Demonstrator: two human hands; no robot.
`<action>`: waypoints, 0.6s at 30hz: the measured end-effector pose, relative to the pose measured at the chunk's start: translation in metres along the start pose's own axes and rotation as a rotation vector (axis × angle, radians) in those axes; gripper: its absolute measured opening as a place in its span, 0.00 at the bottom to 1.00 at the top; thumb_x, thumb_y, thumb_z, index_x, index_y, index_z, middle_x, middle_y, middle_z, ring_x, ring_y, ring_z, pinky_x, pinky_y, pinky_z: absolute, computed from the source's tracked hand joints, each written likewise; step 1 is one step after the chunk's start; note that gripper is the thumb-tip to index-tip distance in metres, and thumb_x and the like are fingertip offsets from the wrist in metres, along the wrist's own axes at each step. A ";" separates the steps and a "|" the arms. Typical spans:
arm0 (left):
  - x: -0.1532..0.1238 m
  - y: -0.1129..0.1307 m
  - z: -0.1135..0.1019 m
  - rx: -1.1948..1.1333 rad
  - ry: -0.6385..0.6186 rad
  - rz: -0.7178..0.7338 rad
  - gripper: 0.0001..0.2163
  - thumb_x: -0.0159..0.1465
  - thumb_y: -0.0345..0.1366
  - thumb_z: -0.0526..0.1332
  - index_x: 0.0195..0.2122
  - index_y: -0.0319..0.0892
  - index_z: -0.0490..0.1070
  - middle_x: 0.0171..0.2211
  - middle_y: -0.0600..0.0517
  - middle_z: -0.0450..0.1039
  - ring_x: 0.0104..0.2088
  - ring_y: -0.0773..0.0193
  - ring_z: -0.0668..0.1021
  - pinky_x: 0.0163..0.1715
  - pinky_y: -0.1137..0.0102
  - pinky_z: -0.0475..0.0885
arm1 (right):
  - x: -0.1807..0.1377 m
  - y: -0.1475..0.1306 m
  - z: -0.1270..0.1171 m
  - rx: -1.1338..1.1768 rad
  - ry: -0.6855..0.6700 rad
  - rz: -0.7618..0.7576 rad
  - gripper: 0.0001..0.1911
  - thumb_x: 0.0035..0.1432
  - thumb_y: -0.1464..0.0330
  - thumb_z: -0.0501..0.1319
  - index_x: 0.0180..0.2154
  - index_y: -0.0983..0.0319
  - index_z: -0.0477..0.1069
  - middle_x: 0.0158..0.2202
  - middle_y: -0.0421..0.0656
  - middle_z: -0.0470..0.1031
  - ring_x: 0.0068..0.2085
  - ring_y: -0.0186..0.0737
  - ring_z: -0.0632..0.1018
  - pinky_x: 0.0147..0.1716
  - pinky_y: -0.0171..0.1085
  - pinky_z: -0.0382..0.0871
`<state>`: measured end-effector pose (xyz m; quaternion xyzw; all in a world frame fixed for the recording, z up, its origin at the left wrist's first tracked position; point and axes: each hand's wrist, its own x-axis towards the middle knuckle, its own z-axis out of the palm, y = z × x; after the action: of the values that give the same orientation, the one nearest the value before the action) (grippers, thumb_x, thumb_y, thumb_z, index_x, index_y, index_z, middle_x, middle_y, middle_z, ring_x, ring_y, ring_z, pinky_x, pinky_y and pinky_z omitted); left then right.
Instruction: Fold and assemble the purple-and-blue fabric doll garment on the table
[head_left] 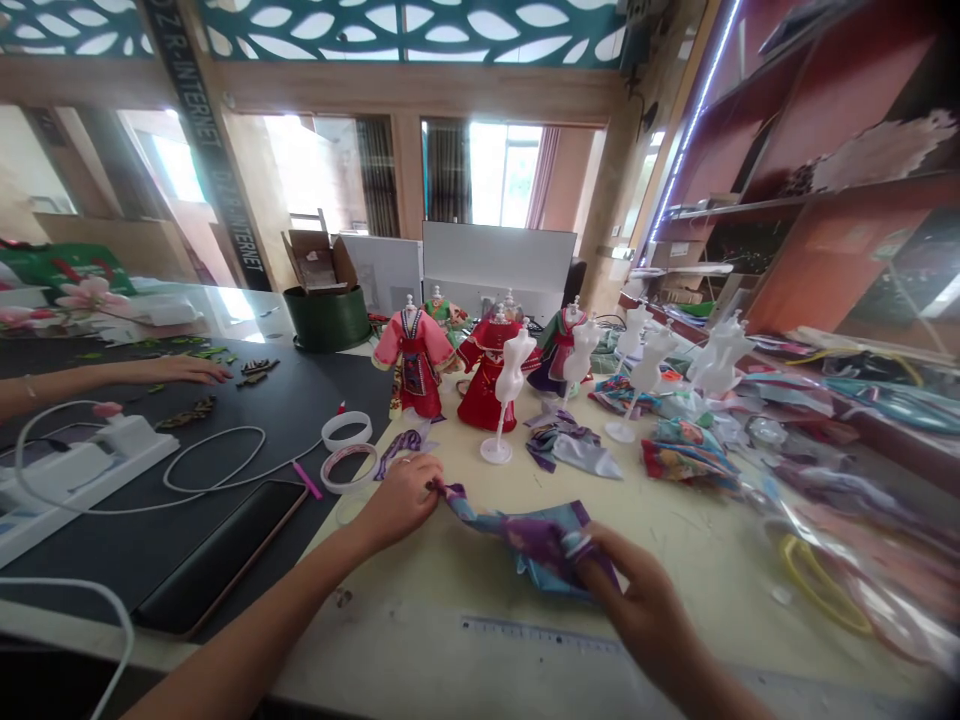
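Note:
Between my hands, a purple and blue piece of doll-size clothing fabric (534, 535) stretches just above the pale table. My left hand (405, 492) pinches its narrow end between closed fingertips. My right hand (637, 585) grips the wider end, thumb on top, and covers part of the cloth. A small white mannequin (510, 390) stands upright on a round base behind the fabric. Just past my left hand lies a purple patterned scrap (401, 447), and two rolls of tape (349, 466) are beside it.
Dressed mannequins in pink (416, 365) and red (491, 375) stand farther back. Fabric pieces (690, 452) lie to the right. A clear ruler (540, 635) is near the front. A phone (225, 555), a power strip (90, 475) and another person's hand (191, 370) are on the left.

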<state>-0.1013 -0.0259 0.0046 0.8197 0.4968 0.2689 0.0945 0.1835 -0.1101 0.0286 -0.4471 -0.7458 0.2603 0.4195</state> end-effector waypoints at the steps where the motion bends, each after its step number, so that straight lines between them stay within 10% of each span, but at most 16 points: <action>1: 0.000 0.005 -0.008 -0.051 0.023 -0.014 0.07 0.60 0.33 0.52 0.31 0.40 0.69 0.41 0.45 0.72 0.45 0.57 0.72 0.48 0.59 0.65 | 0.003 0.000 -0.008 0.036 0.063 0.062 0.11 0.58 0.62 0.55 0.29 0.61 0.68 0.26 0.41 0.71 0.28 0.37 0.71 0.26 0.33 0.66; 12: 0.003 0.083 -0.111 -1.094 0.350 -0.281 0.10 0.49 0.38 0.66 0.29 0.42 0.69 0.23 0.57 0.70 0.19 0.71 0.71 0.18 0.76 0.69 | 0.030 -0.045 -0.084 0.454 0.392 0.175 0.10 0.54 0.58 0.59 0.27 0.56 0.71 0.23 0.41 0.70 0.24 0.37 0.71 0.20 0.35 0.65; 18: 0.024 0.083 -0.107 -1.083 0.216 -0.399 0.15 0.52 0.38 0.66 0.39 0.42 0.69 0.30 0.54 0.72 0.25 0.69 0.74 0.21 0.77 0.71 | 0.050 -0.031 -0.074 0.539 0.367 0.231 0.14 0.49 0.58 0.63 0.35 0.59 0.72 0.27 0.42 0.71 0.22 0.34 0.69 0.18 0.34 0.63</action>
<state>-0.0862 -0.0582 0.1374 0.5131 0.4401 0.5436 0.4975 0.2209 -0.0799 0.1102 -0.4411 -0.5068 0.4088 0.6177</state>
